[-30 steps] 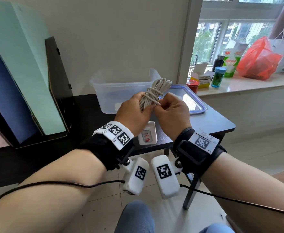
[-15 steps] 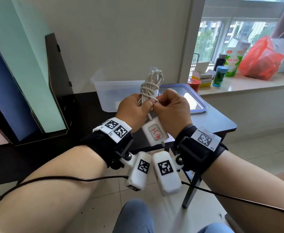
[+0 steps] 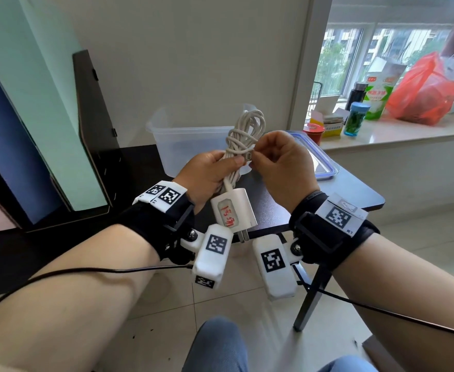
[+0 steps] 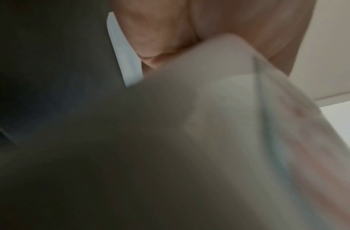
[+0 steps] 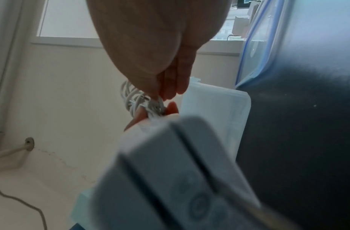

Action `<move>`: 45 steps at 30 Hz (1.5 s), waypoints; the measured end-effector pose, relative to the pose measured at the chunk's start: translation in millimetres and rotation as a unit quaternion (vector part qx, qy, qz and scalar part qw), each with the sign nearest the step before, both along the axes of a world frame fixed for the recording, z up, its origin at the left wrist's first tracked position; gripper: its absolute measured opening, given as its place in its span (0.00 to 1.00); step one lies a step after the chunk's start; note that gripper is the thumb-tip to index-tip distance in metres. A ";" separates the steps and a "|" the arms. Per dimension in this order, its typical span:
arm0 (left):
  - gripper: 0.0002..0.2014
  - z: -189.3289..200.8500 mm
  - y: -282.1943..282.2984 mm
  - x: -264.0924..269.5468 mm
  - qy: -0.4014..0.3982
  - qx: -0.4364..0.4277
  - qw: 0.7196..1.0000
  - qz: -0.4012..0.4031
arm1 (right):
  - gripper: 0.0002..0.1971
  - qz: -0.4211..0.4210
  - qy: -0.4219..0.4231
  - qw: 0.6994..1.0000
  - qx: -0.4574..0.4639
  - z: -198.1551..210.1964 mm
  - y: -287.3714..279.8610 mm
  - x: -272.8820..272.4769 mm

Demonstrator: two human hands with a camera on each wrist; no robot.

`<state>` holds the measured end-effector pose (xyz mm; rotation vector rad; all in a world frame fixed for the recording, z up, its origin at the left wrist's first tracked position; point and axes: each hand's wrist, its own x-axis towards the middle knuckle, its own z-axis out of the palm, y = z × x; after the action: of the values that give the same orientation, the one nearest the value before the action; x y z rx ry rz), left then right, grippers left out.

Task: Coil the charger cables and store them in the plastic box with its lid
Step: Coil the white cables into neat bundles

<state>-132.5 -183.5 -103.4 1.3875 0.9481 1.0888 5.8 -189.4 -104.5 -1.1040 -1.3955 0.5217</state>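
While my left hand (image 3: 207, 175) grips the coiled cable (image 3: 243, 135), my right hand (image 3: 279, 167) pinches what looks like its connector tip, near the plastic box (image 3: 182, 140).

One cable bundle (image 3: 243, 140), one box (image 3: 191, 146), one lid (image 3: 325, 167).

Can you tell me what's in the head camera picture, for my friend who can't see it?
Two hands hold up a white bundled cable: the left hand grips it, with the charger plug hanging below, while the right hand pinches the cable's end. Behind them a clear plastic box and its blue-rimmed lid sit on a dark table.
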 end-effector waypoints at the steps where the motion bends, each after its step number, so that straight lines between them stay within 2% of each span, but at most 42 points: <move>1: 0.05 0.3 -0.5 0.0 -0.009 -0.001 1.000 -0.005 | 0.13 -0.010 -0.010 1.000 0.009 1.6 0.3 -0.1; 5: 0.06 -0.6 2.5 -2.0 -0.038 -0.006 0.999 -0.015 | 0.14 0.004 0.007 0.999 -0.035 11.8 2.4 1.8; 9: 0.02 -1.9 6.4 0.8 -0.053 0.015 0.998 0.011 | 0.08 0.086 0.111 0.985 -0.101 17.1 1.4 -1.8; 11: 0.06 -0.4 8.7 3.2 -0.064 0.037 0.997 0.023 | 0.08 0.105 0.162 0.974 -0.119 18.2 0.9 -4.1; 13: 0.09 0.6 12.0 4.3 -0.074 0.049 0.996 0.023 | 0.07 0.120 0.175 0.969 -0.127 19.8 0.8 -5.3; 17: 0.10 1.9 16.8 1.9 -0.092 0.050 0.994 0.042 | 0.16 0.118 0.123 0.977 -0.127 21.4 1.4 -6.3; 21: 0.07 1.6 18.8 -0.1 -0.118 0.030 0.991 0.058 | 0.16 0.102 0.054 0.985 -0.132 18.1 3.0 -7.5; 26: 0.07 6.2 23.0 -1.0 -0.171 0.003 0.984 0.055 | 0.26 0.146 0.006 0.977 -0.152 16.1 7.1 -13.3; 31: 0.06 11.1 28.2 -1.0 -0.209 0.003 0.977 0.041 | 0.36 0.119 -0.120 0.975 -0.145 11.0 14.5 -21.9; 36: 0.05 21.3 36.8 -3.9 -0.213 0.008 0.976 0.050 | 0.28 0.087 -0.159 0.975 -0.129 17.8 22.7 -30.2; 40: 0.04 26.7 46.5 -11.0 -0.214 0.005 0.975 0.060 | 0.18 0.075 -0.094 0.984 -0.130 25.5 35.5 -36.6; 45: 0.05 35.9 52.6 -19.8 -0.196 -0.007 0.979 0.055 | 0.10 0.123 -0.003 0.984 -0.130 38.9 45.2 -41.3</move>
<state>-152.3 -130.9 -67.5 1.0631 0.7459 1.3759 -35.6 -144.2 -65.6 -1.1451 -1.5090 0.8994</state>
